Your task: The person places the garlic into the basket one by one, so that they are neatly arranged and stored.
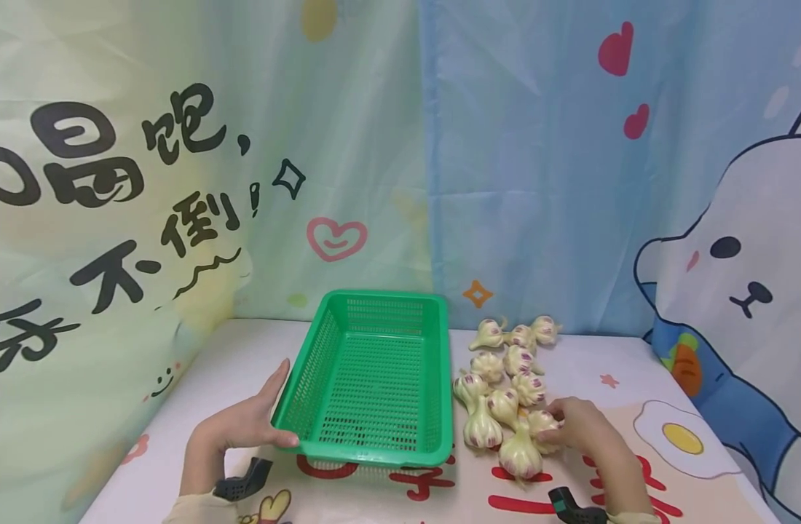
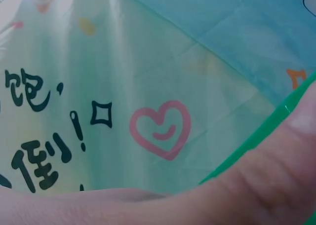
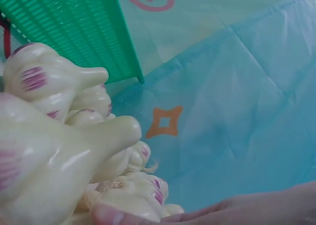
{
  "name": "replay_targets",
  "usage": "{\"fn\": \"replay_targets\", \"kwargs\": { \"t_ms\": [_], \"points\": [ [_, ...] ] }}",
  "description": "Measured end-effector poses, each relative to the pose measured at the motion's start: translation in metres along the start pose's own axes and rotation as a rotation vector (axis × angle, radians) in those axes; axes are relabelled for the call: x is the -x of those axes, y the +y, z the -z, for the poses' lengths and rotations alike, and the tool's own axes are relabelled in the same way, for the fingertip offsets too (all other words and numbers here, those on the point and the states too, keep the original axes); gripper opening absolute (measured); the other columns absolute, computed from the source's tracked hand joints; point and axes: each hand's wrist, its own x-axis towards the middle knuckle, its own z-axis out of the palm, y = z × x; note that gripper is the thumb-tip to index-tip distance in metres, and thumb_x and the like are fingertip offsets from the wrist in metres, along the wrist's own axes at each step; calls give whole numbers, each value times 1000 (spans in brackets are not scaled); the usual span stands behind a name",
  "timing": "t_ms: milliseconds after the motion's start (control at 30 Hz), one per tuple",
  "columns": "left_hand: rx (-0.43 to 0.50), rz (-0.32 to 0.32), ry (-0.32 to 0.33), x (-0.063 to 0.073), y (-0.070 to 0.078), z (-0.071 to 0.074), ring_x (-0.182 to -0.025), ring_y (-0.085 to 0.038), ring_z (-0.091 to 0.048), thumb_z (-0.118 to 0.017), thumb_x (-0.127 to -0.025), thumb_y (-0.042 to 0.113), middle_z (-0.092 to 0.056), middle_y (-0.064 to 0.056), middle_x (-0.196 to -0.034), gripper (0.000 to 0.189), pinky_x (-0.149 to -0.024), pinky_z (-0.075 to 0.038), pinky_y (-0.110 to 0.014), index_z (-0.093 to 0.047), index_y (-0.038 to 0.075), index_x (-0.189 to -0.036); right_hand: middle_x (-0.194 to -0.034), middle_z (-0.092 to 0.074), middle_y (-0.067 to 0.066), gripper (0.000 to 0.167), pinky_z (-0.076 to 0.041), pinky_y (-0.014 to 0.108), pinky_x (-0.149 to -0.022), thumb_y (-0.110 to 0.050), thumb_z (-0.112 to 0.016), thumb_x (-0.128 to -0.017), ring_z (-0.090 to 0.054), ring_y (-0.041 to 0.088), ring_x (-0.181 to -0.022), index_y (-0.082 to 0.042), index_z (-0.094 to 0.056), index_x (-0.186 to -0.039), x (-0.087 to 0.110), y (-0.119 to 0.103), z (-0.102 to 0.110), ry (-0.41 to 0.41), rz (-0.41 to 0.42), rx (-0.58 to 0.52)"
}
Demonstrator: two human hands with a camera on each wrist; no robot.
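Purple-streaked, this garlic bulb (image 1: 543, 423) sits at the right edge of the other bulbs (image 1: 483, 428), where my right hand (image 1: 582, 428) pinches it, likely because that side is freest. My left hand (image 1: 239, 424), fingers straight and spread, touches the green basket's (image 1: 368, 455) near left corner, seemingly steadying it.

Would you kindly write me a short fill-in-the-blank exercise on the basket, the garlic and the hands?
1. The plastic basket is coloured ____.
2. In the head view, the garlic bulbs lie to the ____ of the basket.
3. Of the left hand and the right hand, only the ____ touches the basket.
4. The printed yellow yolk belongs to a fried ____.

Missing words: green; right; left; egg.
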Motion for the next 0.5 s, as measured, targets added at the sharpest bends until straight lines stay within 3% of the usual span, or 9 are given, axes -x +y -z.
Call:
{"fn": "replay_targets", "kwargs": {
  "t_ms": [200, 500],
  "points": [
    [-18, 6, 5, 3, -4, -1, -142, -49, -5, -82, -72, 36, 9, -30, -155, 130, -109, -18, -63, 18, 0, -148, -102, -66, 13, 64, -49, 40, -76, -39, -81, -69, -55, 20, -83, 5, -63, -111, -2, 1, -1, -7, -33, -45],
    [-29, -20, 14, 10, -9, -2, -141, -51, -4, -80, -74, 34, 9, -31, -155, 127, -108, -18, -65, 17, -1, -148, -107, -66, 16, 66, -50, 44, -79, -41, -80, -70, -60, 22, -91, 5, -62, -115, 0, 3, -3, 3, -16, -62]
  ]
}}
